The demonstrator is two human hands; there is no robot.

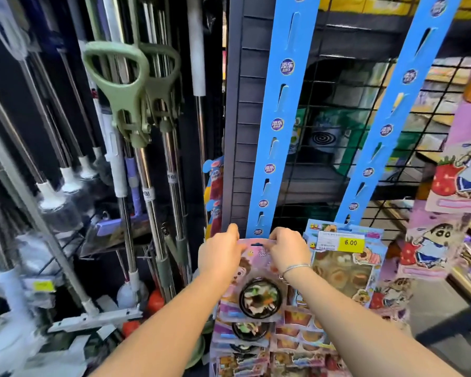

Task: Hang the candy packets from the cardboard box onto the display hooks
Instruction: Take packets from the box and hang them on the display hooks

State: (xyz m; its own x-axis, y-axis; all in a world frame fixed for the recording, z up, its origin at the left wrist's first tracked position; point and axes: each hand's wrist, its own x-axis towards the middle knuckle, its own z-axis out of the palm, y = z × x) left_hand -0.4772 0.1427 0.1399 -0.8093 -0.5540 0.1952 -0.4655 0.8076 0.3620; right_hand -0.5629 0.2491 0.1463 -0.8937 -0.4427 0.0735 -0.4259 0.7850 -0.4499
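Hanging step in hand: L hand (220,254) pinches the top-left corner of a pink candy packet (259,297), fingers curled over its edge, w/ the hang slot held against the lower part of the left blue strip (277,123). R hand (286,248) pinches the top-right corner the same way. Next, prob.: raise the slot onto a free tab; other packets w/ a 6.00 tag (350,242) hang on the right strip (386,130).
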